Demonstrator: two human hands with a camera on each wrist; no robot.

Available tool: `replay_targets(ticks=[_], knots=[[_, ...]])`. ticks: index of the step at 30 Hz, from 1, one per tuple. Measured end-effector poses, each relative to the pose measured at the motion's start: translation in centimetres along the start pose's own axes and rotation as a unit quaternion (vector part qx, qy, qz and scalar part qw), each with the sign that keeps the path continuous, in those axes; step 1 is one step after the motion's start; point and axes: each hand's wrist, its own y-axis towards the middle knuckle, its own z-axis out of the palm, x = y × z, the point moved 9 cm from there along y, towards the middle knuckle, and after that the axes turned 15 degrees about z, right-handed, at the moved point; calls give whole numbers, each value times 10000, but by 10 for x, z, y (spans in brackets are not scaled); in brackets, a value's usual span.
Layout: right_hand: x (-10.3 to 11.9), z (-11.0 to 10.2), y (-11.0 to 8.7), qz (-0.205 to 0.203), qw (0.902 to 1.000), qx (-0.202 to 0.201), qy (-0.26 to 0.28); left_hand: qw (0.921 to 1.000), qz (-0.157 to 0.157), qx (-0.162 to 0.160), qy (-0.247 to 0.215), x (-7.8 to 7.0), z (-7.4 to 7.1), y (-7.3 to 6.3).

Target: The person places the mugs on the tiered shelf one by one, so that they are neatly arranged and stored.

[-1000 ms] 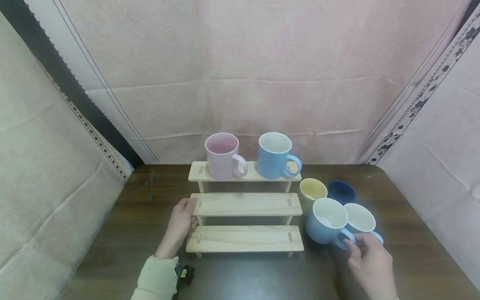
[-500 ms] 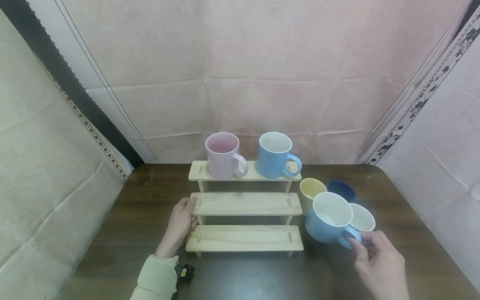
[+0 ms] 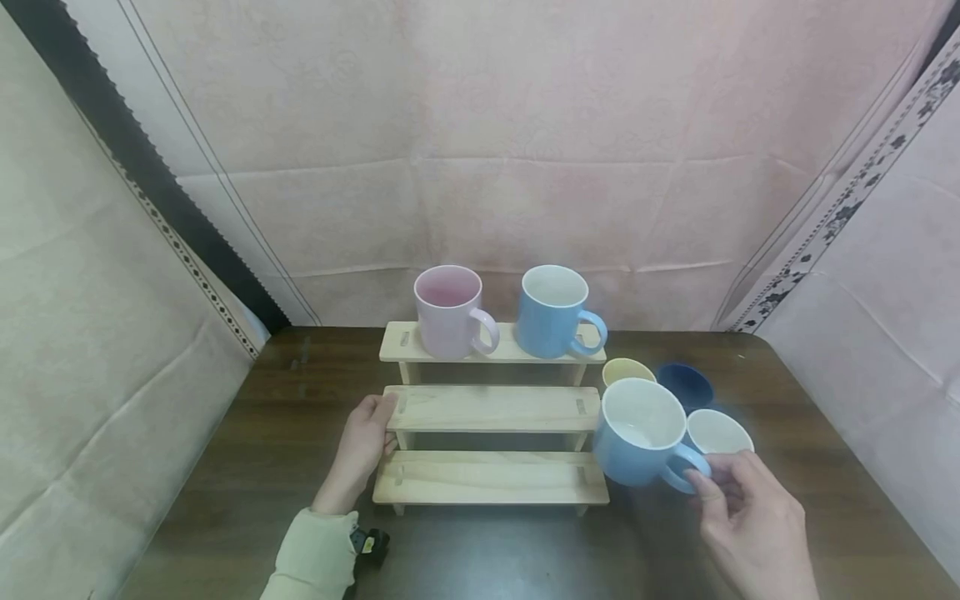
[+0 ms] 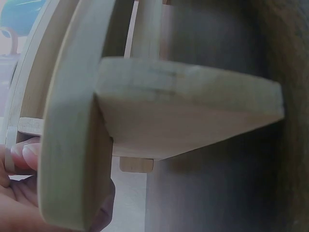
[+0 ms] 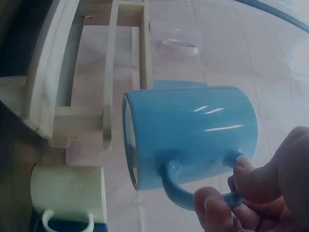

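Note:
With thumb and fingers, my right hand [image 3: 757, 525] pinches the handle of a light blue mug [image 3: 633, 458], white inside. This mug hangs at the right end of a three-step wooden rack [image 3: 491, 408] and hides part of its edge. The right wrist view has the same mug [image 5: 198, 133] sideways in frame, handle between thumb and fingers. My left hand [image 3: 360, 454] grips the left end of the rack's middle shelf, thumb on top; the rack partly hides its fingers in the left wrist view. A lilac mug [image 3: 441, 329] and a blue mug [image 3: 543, 327] stand on the top shelf.
Right of the rack a yellow mug [image 3: 624, 370], a navy mug [image 3: 686, 387] and a light blue mug [image 3: 718, 437] stand close together, partly hidden by the held one. Pale cloth [image 3: 525, 167] hangs behind and beside the dark wooden table [image 3: 517, 554].
My right hand has lifted the light blue mug and then moved it left, closer to the rack's right end. The left hand keeps its grip on the rack.

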Motion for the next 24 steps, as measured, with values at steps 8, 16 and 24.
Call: replay_targets(ticks=[8, 16, 24], knots=[[21, 6, -2, -354, 9985, 287, 306, 10000, -36, -26, 1, 1, 0, 0], [47, 20, -2, -857, 9931, 520, 607, 10000, 24, -29, 71, 0, -1, 1], [71, 43, -5, -1548, 9809, 730, 928, 10000, -39, -52, 64, 1, 0, 1]])
